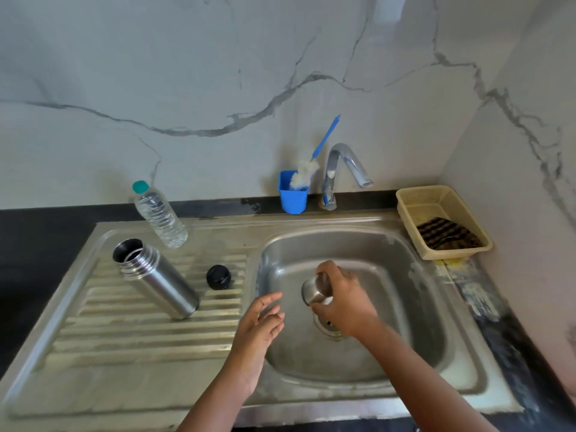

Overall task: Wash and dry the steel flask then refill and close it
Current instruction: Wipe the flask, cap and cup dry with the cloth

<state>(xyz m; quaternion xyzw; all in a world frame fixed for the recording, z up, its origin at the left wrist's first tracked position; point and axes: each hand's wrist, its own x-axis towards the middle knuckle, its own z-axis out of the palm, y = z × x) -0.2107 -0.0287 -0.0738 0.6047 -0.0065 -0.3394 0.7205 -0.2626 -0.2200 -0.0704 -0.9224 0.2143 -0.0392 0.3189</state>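
From the head camera, the steel flask [157,277] is standing upright on the ribbed draining board [124,332] left of the sink basin [389,275], its mouth open, showing a brushed body, threaded neck and dark inside. Its black stopper [218,277] is lying just to the right, apart from it. The right hand [341,302] is gripping a small steel cup [314,289] over the basin, tilted sideways. The left hand [260,328] is hovering beside it, fingers spread, holding nothing. Farther back, a plastic water bottle [160,215] is standing capped.
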